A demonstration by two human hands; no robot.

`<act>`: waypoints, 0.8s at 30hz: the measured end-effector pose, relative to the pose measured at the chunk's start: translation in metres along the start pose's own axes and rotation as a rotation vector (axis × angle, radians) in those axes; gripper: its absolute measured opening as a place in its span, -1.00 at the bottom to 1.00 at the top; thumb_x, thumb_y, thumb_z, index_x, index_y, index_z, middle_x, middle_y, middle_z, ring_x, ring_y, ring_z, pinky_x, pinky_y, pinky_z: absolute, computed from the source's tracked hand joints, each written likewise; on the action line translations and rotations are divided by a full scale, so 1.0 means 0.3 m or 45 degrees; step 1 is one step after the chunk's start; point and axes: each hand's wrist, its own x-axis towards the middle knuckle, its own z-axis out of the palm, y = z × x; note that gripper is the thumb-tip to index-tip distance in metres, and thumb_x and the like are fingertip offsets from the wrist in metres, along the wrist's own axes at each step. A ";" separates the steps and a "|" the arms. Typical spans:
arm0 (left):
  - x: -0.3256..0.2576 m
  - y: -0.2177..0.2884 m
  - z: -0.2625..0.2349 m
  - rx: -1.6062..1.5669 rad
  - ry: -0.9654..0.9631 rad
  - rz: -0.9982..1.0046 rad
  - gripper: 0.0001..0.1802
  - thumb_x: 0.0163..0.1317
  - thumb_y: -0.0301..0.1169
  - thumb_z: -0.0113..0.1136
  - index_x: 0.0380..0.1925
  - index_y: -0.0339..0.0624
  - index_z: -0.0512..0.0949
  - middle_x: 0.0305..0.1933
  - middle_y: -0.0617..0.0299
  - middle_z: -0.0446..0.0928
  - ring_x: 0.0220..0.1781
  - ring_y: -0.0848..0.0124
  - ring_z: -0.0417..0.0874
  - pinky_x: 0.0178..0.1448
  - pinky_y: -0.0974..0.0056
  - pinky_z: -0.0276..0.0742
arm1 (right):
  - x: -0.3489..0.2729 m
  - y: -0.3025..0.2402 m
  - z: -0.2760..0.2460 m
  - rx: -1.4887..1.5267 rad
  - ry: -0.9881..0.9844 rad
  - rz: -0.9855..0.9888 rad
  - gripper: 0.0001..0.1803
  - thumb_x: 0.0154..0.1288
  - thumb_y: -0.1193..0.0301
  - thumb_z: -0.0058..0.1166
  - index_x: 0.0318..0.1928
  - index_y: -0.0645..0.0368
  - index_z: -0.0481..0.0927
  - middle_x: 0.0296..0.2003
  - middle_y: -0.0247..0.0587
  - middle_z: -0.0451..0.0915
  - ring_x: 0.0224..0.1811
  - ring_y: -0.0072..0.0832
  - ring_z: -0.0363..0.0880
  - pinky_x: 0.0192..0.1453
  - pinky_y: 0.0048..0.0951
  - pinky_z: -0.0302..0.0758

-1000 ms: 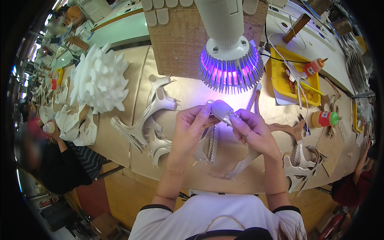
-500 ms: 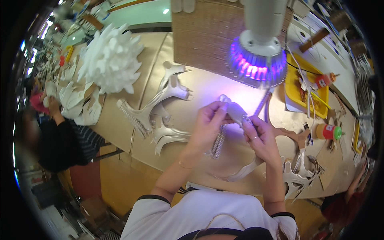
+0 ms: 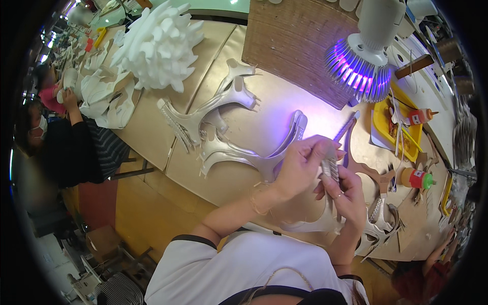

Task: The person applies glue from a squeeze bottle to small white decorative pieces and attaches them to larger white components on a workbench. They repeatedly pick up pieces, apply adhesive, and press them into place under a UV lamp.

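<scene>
Close together above the bench, both my hands grip a silver-coloured shoe upper (image 3: 330,169) with a braided strap. My left hand (image 3: 302,165) pinches the strap from the left, thumb on top. From the right, my right hand (image 3: 348,195), with a ring on one finger, closes round its lower part. A pale smooth band (image 3: 310,223) curves below the hands and seems to belong to the same piece. Just beyond my left hand lies another silver upper (image 3: 264,162) with a rounded end. More such uppers (image 3: 236,96) lie overlapped farther left.
A lamp (image 3: 358,66) glowing violet hangs above the far right, near a cardboard sheet (image 3: 300,46). At right are a yellow tray (image 3: 378,119), a green-capped bottle (image 3: 417,178) and more strappy uppers (image 3: 378,229). A white spiky object (image 3: 157,46) stands far left; a person (image 3: 66,152) sits beyond.
My hands have shifted right and slightly nearer, uncovering the rounded end of the upper on the bench. The held piece is turned, so its braided part shows between my fingers. The whole view has shifted.
</scene>
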 end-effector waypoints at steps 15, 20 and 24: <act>-0.320 0.199 -0.078 0.881 -0.498 -0.272 -0.46 0.15 -0.30 0.31 0.12 -0.26 0.46 -0.05 0.03 0.59 -0.02 0.25 0.61 0.08 0.25 0.48 | 0.000 0.035 -0.035 0.407 0.396 -0.182 -0.73 0.40 0.27 0.02 -0.17 0.26 0.53 -0.41 -0.25 0.58 -0.47 -0.53 0.57 -0.35 -0.54 0.53; -0.307 0.305 -0.298 1.466 -0.269 -0.203 -0.38 -0.03 -0.40 0.42 0.10 -0.20 0.49 -0.02 0.03 0.57 0.03 0.21 0.59 0.10 0.24 0.45 | 0.132 0.072 0.091 -0.292 0.271 -0.344 -0.55 0.31 0.18 0.12 0.03 0.30 0.55 -0.26 -0.17 0.60 -0.18 -0.41 0.56 -0.03 -0.40 0.46; -0.292 0.258 -0.371 2.348 0.096 0.077 -0.30 -0.10 -0.34 0.45 0.13 -0.15 0.46 0.16 0.04 0.46 0.26 0.13 0.42 0.33 0.08 0.25 | 0.124 0.098 0.091 -0.871 0.566 -0.446 -0.54 0.26 0.17 0.16 -0.05 0.34 0.57 -0.29 -0.03 0.58 -0.17 -0.19 0.58 -0.02 -0.28 0.46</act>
